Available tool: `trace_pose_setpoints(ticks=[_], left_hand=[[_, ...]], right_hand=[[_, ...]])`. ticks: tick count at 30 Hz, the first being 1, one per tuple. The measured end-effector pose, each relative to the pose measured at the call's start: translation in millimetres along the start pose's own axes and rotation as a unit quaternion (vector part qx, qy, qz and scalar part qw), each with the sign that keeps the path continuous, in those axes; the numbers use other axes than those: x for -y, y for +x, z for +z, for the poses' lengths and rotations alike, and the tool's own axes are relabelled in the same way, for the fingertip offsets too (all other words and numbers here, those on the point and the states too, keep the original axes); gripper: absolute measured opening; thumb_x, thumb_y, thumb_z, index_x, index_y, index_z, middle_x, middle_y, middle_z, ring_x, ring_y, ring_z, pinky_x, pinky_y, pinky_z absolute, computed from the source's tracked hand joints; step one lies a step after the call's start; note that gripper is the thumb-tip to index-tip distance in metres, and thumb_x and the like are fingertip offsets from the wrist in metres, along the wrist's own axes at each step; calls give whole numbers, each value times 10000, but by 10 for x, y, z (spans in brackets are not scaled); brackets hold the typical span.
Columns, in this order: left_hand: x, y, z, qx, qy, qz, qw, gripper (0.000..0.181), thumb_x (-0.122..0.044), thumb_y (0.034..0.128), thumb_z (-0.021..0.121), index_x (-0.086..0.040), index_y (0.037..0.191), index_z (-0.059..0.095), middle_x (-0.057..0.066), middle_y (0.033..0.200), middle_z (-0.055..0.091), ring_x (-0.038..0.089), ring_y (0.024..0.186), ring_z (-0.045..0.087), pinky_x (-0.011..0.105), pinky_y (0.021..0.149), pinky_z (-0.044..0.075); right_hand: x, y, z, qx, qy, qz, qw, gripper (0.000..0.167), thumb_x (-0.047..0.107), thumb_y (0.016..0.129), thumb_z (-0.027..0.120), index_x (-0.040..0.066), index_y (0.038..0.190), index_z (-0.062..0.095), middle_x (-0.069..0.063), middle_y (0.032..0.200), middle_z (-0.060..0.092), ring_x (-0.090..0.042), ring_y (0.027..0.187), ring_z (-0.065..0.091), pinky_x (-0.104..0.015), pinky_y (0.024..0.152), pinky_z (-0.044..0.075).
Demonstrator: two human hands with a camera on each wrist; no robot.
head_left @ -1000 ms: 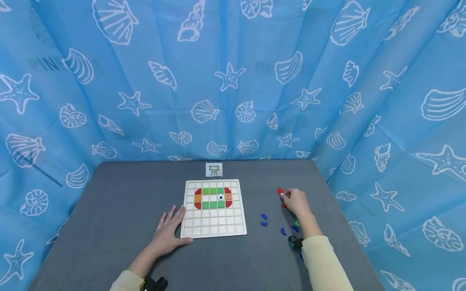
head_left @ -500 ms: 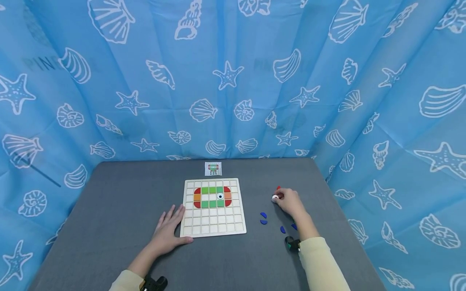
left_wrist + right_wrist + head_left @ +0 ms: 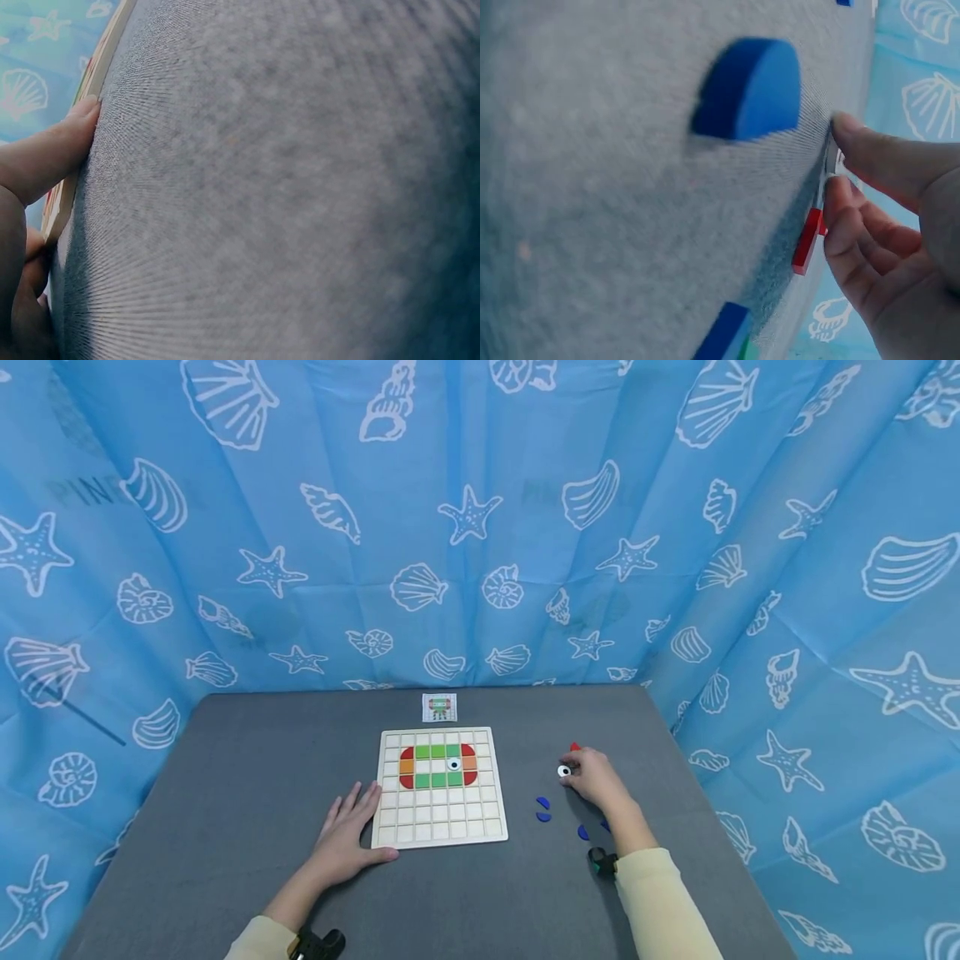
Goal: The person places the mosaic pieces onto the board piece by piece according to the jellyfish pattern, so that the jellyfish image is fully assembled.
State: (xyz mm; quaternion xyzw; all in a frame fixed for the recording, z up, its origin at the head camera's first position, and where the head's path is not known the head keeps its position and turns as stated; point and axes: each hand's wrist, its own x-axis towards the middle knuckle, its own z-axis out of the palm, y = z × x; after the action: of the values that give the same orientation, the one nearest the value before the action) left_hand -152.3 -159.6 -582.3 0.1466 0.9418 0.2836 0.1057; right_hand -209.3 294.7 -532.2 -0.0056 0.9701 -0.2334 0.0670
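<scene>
Near the right side of the table, my right hand [image 3: 596, 777] pinches a round white eye piece [image 3: 564, 771] with a black centre between thumb and fingers. In the right wrist view, a red piece [image 3: 807, 241] lies by those fingers. My left hand [image 3: 351, 835] rests against the lower left corner of a square wooden grid board [image 3: 438, 835]. Its fingers lie fairly straight on the left edge, and the thumb touches the front edge. On the board, red, orange and green pieces form a rounded ring, with an eye piece [image 3: 453, 764] inside it at the right.
Blue half-round pieces [image 3: 543, 817] lie between the board and my right arm, some partly hidden by it. A small pattern card [image 3: 439, 707] lies behind the board. A blue shell-print curtain [image 3: 472, 568] hangs beyond the grey table [image 3: 277, 760].
My right hand has moved a little left, away from the red pieces, bringing the eye piece along. The eye piece's black centre now shows. My left hand has stayed at the board's corner.
</scene>
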Motion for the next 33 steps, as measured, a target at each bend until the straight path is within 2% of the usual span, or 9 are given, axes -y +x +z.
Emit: trace_pose_setpoints(ticks=[5,10,21,27,33], left_hand=[[-1,-13,1,-64,-34,36,10000,1179,-691,745,755,-103,1615,220,94,1681,207,388,1564,72,620,1222,18],[10,-10,5,-131,47,68,9999,1182,-698,739,754,-98,1613,232,90,1680,213,390,1562,80,619,1221,22],[-5,-6,12,-64,57,31,10000,1192,-716,739,742,-98,1614,221,96,1679,214,389,1563,73,618,1223,18],[-11,-15,4,-12,22,-16,10000,1187,-692,746,755,-96,1615,211,103,1683,197,391,1564,56,621,1223,8],[-20,-11,-3,-6,15,0,10000,1180,-682,752,757,-99,1617,206,102,1683,199,390,1565,56,621,1222,12]], right_hand=[[3,16,16,-2,14,-6,10000,195,145,898,774,23,1047,744,-61,914,691,-180,821,632,-411,765,552],[74,20,18,-144,-39,-160,9998,176,181,926,749,45,1037,739,-58,916,669,-172,811,612,-402,740,541],[456,20,29,-752,247,-722,9942,226,198,912,768,61,1092,760,-80,971,683,-177,815,610,-389,732,538],[661,72,134,-798,453,-745,9930,245,201,890,792,84,1105,767,-77,1023,695,-170,836,615,-369,756,553],[870,103,236,-793,499,-810,9923,253,220,885,797,100,1106,772,-47,1005,691,-153,828,601,-342,743,552]])
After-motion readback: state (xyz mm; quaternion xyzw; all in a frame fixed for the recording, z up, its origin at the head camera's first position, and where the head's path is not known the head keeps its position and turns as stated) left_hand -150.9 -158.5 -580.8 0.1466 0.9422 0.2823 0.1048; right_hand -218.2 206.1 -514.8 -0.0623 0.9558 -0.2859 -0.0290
